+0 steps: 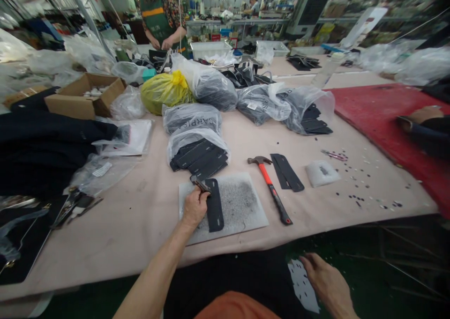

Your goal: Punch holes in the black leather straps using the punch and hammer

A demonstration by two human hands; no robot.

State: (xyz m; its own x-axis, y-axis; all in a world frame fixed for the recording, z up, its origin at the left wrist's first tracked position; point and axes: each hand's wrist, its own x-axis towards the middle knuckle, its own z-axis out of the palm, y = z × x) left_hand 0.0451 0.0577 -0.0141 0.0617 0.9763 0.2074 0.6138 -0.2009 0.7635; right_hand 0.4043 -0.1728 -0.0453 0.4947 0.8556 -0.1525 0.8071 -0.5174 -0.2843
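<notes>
My left hand (194,207) is closed around a short dark metal punch (200,184), whose end lies at the upper left edge of a black slotted strip (215,206). That strip rests on a pale, heavily pitted board (242,202) near the table's front edge. Below the table edge, by my lap, my right hand (328,279) pinches the edge of a white sheet (304,286) with small dark slots. A claw hammer (270,190) with a red and black handle lies to the right of the board. Two more black strips (286,173) lie beyond it.
Behind the board, an open plastic bag (197,143) spills black strips. A white block (322,173), pink-handled snips (333,155) and scattered small bits lie to the right. A red mat (372,117) covers the right side, where another person's hand (425,114) rests. Another person (163,24) stands across the table.
</notes>
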